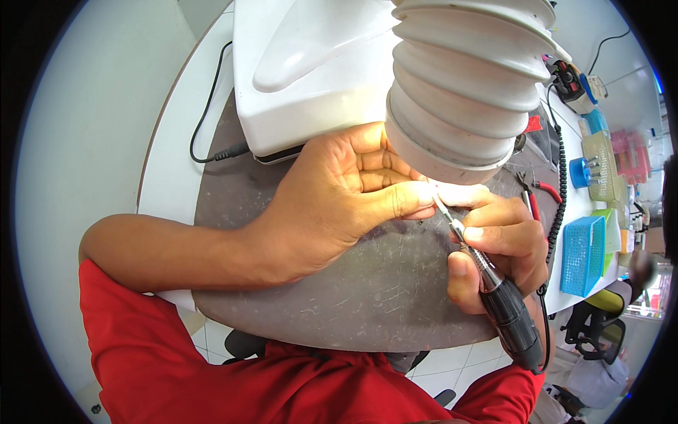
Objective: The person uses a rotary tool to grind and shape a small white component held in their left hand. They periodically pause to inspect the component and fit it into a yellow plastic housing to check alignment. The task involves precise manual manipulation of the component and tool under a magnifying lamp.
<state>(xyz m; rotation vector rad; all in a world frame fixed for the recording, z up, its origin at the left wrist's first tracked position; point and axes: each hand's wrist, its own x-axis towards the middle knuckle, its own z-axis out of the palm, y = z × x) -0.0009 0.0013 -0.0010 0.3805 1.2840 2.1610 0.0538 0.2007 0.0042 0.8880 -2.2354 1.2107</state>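
My left hand (321,194) reaches in from the left, its thumb and fingertips pinched together just below the mouth of a ribbed white hose (466,92). Whatever lies between those fingertips is too small and too covered to name. In my right hand (512,230) is a black and silver rotary handpiece (514,321), gripped like a pen and slanting up to the left. Its thin metal tip meets the left fingertips, and the right forefinger is stretched out against them too. A bright light falls on both hands.
A white moulded machine (318,109) with a black plug cable (212,99) stands behind my left hand. Red-handled pliers (533,205) and a coiled black cord (561,162) lie at right, beyond them a blue basket (583,254) and a blue bur holder (580,172). The grey mat (339,311) ends near my body.
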